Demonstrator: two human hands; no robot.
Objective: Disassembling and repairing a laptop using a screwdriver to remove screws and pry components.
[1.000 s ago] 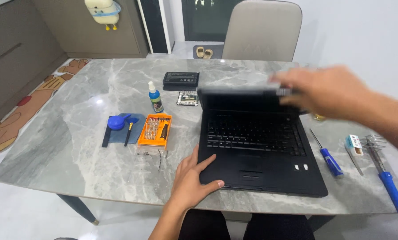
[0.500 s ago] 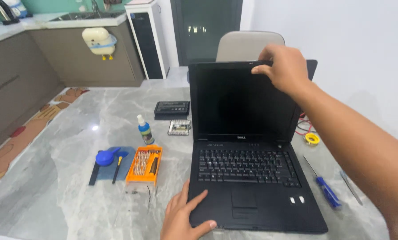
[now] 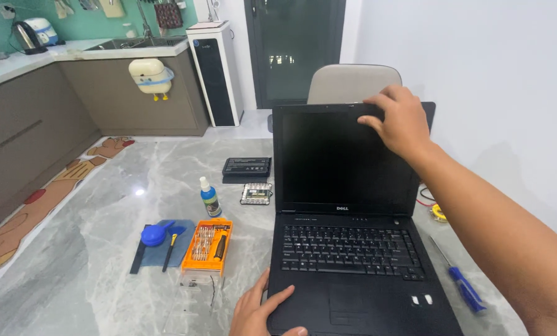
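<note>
Right arm stretched forward, right hand [image 3: 401,121] raised, fingers curled in a pinch grip. Left hand [image 3: 261,313] low, palm down, fingers spread flat.

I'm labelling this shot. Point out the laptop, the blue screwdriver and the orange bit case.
laptop [image 3: 347,249], head view, on the keyboard.
blue screwdriver [image 3: 465,289], head view, on the handle.
orange bit case [image 3: 208,246], head view, on the tray of bits.
</note>
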